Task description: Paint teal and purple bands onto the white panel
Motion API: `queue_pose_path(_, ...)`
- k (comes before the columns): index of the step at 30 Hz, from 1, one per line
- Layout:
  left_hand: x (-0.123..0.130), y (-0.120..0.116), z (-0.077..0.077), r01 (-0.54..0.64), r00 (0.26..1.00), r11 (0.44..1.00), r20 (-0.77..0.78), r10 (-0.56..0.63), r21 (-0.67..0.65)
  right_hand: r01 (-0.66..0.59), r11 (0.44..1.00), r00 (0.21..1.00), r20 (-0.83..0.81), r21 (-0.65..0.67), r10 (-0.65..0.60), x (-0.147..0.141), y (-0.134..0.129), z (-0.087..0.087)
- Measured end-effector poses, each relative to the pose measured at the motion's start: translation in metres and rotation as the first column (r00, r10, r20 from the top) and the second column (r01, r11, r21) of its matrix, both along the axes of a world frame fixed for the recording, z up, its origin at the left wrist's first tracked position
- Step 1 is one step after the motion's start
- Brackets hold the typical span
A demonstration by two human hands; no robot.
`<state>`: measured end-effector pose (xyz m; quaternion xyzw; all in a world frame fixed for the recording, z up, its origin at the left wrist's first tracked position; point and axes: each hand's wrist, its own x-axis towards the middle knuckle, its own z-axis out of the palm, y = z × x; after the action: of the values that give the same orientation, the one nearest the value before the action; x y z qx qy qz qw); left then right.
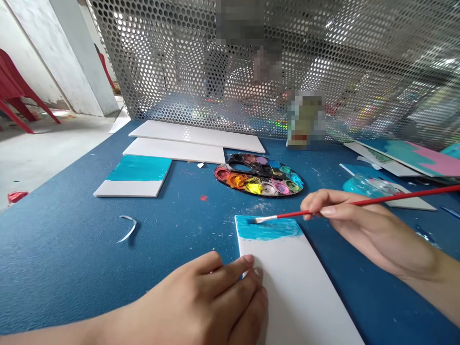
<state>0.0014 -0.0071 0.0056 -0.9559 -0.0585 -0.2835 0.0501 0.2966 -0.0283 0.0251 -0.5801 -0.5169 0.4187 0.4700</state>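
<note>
My right hand (359, 230) pinches a red-handled paintbrush (373, 198), its bristles touching the top left of a white board (287, 282). A turquoise band of paint (269, 229) covers the board's far end, with streaky lower edges. At the board's left edge, the bent fingers of my left hand (223, 297) press on it and grip it; the thumb is hidden. Just beyond the board lies an oval paint palette (258, 175), its wells filled with several colours, yellow and orange heaped highest.
Left of the palette lies a half-turquoise board (138, 172), with two plain white boards (194, 136) behind it. A clear plastic cup (370, 184) and painted boards (427, 155) are at the right. A perforated metal panel (172, 62) borders the blue table (72, 235).
</note>
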Motion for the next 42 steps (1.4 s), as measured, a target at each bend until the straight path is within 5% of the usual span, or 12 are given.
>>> queue_pose_path(13,0.003,0.002,-0.002,0.009,1.000,0.998,0.024,-0.010,0.069,0.011,0.997,1.000,-0.024,0.073,-0.009,-0.002,0.000,0.000)
queue_pose_path(23,-0.001,0.001,-0.003,0.001,0.999,1.000,-0.040,-0.001,0.001,-0.006,0.999,0.999,-0.046,0.044,0.008,-0.003,0.002,-0.003)
queue_pose_path(34,-0.004,-0.015,-0.013,-0.112,0.991,0.993,-0.079,0.110,-0.022,-0.039,0.999,0.999,-0.023,0.012,0.039,-0.004,-0.001,-0.001)
queue_pose_path(42,-0.004,-0.002,0.003,-0.017,0.998,1.000,-0.068,0.019,0.022,-0.013,1.000,0.999,-0.047,0.029,0.015,-0.006,-0.001,-0.001)
